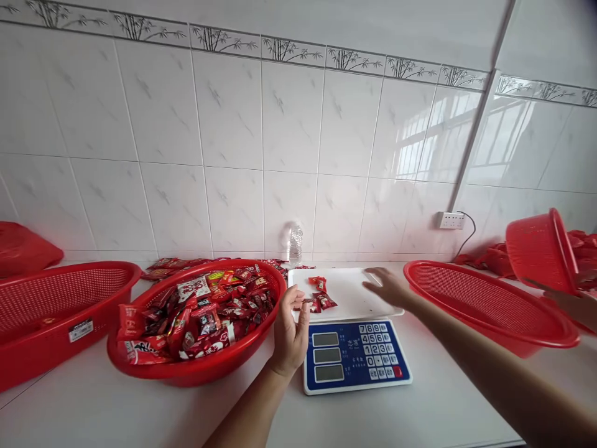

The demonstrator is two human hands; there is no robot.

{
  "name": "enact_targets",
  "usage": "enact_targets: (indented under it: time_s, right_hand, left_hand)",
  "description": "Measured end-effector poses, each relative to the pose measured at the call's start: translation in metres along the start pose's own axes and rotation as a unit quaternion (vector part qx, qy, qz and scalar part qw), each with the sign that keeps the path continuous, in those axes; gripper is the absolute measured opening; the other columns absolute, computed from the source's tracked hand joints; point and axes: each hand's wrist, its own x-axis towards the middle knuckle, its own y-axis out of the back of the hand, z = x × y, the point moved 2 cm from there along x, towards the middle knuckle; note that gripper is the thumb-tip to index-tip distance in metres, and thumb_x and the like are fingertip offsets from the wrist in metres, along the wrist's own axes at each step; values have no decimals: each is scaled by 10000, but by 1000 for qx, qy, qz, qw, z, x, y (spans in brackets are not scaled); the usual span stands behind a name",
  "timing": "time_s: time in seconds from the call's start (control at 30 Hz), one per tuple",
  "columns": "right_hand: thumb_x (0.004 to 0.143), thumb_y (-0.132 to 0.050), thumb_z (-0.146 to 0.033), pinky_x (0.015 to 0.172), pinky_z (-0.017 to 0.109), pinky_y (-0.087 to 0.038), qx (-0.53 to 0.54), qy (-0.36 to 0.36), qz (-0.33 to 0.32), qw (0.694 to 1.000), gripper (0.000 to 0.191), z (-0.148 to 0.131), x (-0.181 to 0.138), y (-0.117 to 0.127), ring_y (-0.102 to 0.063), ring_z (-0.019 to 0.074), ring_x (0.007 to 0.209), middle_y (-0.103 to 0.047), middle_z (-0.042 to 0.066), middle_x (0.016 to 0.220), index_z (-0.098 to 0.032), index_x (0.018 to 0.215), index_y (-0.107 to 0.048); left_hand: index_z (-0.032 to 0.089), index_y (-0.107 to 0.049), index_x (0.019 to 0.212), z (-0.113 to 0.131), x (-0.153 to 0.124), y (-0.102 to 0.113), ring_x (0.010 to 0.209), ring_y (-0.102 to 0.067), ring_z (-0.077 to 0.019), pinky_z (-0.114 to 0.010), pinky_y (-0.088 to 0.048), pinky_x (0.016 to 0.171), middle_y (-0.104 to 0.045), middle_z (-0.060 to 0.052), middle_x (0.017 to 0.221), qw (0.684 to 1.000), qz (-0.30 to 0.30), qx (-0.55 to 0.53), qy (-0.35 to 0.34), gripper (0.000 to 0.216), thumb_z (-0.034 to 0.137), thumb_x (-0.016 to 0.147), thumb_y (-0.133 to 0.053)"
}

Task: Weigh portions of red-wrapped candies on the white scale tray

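A blue and white digital scale (357, 358) stands in front of me, its white weighing pan (352, 292) behind the keypad. Several small red candy packets (325, 301) lie on the left half of the pan. My left hand (293, 326) is at the pan's left edge, fingers apart and partly curled beside the packets, with nothing visibly held. Over the pan's right side my right hand (387, 287) reaches with fingers stretched out, holding nothing. Left of the scale sits a red basket (196, 371) heaped with red snack packets (205, 311).
An empty-looking red basket (489, 305) stands on the right, another (69, 280) at far left. A co-worker's hand (569, 302) touches a tilted red basket (536, 249). Behind are a clear plastic bottle (295, 244), more packets (172, 267) and a wall socket (450, 220).
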Motion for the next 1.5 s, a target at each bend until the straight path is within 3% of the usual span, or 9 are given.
enact_targets:
  time_s: [0.07,0.17,0.3,0.47,0.67,0.87,1.03,1.3,1.5]
  right_hand:
    - [849,-526,-598,1104,401,-307,13,85,-48,995,649,-51,-4,-20,-292,253,1398,-351,67,1510,-297,1415,-421]
    - [785,-561,-662,1133,529,-164,18,156,-114,981,768,-108,-7,-44,-24,295,1464,-142,10,1595,-402,1460,-305]
    - [780,-529,-697,1061,683,-39,7,149,-159,976,832,-141,7,-63,132,367,1436,-7,57,1608,-412,1489,-200]
    - [842,-427,-680,1020,701,-113,-18,107,-169,980,750,-144,29,-73,-21,418,1433,-124,107,1590,-361,1492,-231]
    - [918,-344,-583,977,507,-322,-46,105,-112,987,544,-147,30,-73,-371,316,1287,-445,105,1399,-292,1364,-456]
    - [943,-420,-476,879,401,-418,-76,110,-55,989,414,-153,24,-66,-495,267,1135,-569,117,1204,-216,1240,-544]
    - [926,-545,-396,862,411,-499,-95,107,-43,989,341,-153,26,-64,-599,197,1008,-596,74,1166,-165,1175,-569]
    - [924,-551,-391,804,369,-516,-77,100,-34,991,314,-152,29,-58,-619,167,914,-622,60,1092,-160,1134,-584]
    - [911,-467,-499,623,255,-365,-46,54,9,997,328,-141,35,-44,-610,177,822,-675,50,987,-226,1060,-570]
  left_hand:
    - [210,-374,1331,1,-1,1,1075,-564,-213,-403,-478,924,-547,-123,1192,1000,13,15,-21,384,258,959,-455]
    - [209,-355,1352,2,-3,2,1152,-531,-233,-434,-463,963,-509,-142,1263,999,15,19,-42,403,242,962,-446]
    - [207,-356,1351,2,-2,2,1150,-537,-236,-435,-481,949,-506,-148,1265,999,6,15,-38,387,246,971,-422]
    - [204,-351,1351,3,-2,2,1110,-556,-232,-426,-494,921,-516,-148,1242,999,2,15,-33,392,262,971,-424]
    - [209,-357,1352,3,-3,1,1083,-566,-218,-404,-497,909,-516,-143,1253,999,-9,14,-30,389,254,972,-428]
    - [204,-372,1341,4,-2,0,1048,-585,-221,-403,-512,866,-531,-148,1240,1000,-16,16,-19,372,273,978,-416]
    - [208,-386,1337,5,-2,0,1039,-590,-223,-400,-519,846,-554,-139,1198,1000,-29,9,-1,366,292,982,-409]
    - [200,-405,1327,3,-3,0,1055,-583,-226,-399,-507,869,-566,-135,1176,999,-34,3,14,357,302,984,-402]
    - [207,-427,1306,3,-3,1,1046,-582,-215,-388,-498,879,-569,-125,1178,999,-44,5,31,336,305,986,-401]
